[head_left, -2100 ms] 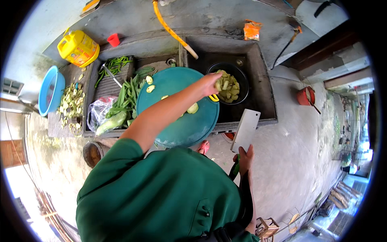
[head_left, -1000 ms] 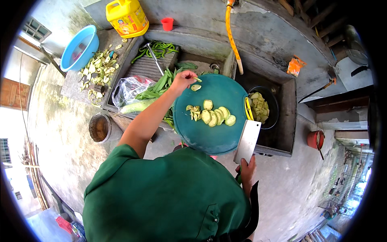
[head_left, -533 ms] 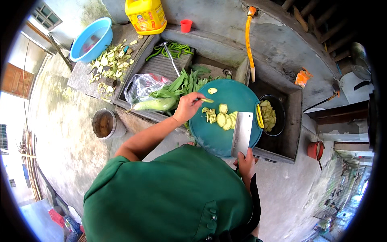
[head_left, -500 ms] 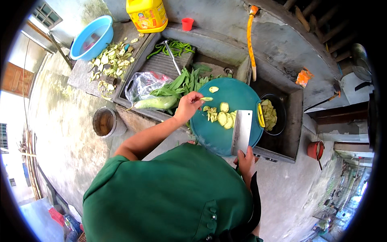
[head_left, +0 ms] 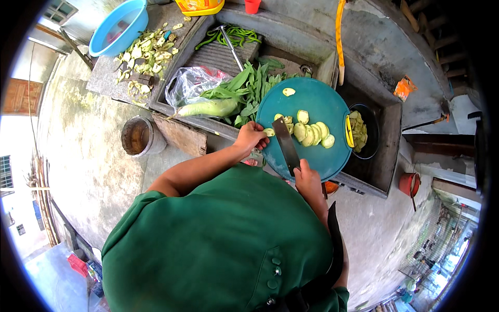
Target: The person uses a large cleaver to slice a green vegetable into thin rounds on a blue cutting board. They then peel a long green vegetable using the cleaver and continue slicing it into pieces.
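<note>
On a round teal cutting board (head_left: 322,161) lie several pale green, round vegetable slices (head_left: 309,135), most of them in an overlapping row. My left hand (head_left: 251,137) is at the board's left edge, fingers pinched on a pale vegetable slice (head_left: 268,132). My right hand (head_left: 309,182) grips the handle of a cleaver (head_left: 287,147). Its dark blade slants away to the left over the board, its far end beside the slices and close to my left fingertips. A lone slice (head_left: 288,91) sits near the board's far edge.
The board rests across a concrete sink (head_left: 387,156). Right of it stands a dark bowl (head_left: 370,117) of cut pieces. To the left are leafy greens (head_left: 244,93), a long pale gourd (head_left: 210,108), a plastic bag (head_left: 189,86), green peppers (head_left: 234,35), peelings (head_left: 148,52) and a bucket (head_left: 139,136).
The cleaver has swung from the right of the slices to their left, near my left hand. The slices now spread farther right in a row. My left hand has lowered to the board's edge.
</note>
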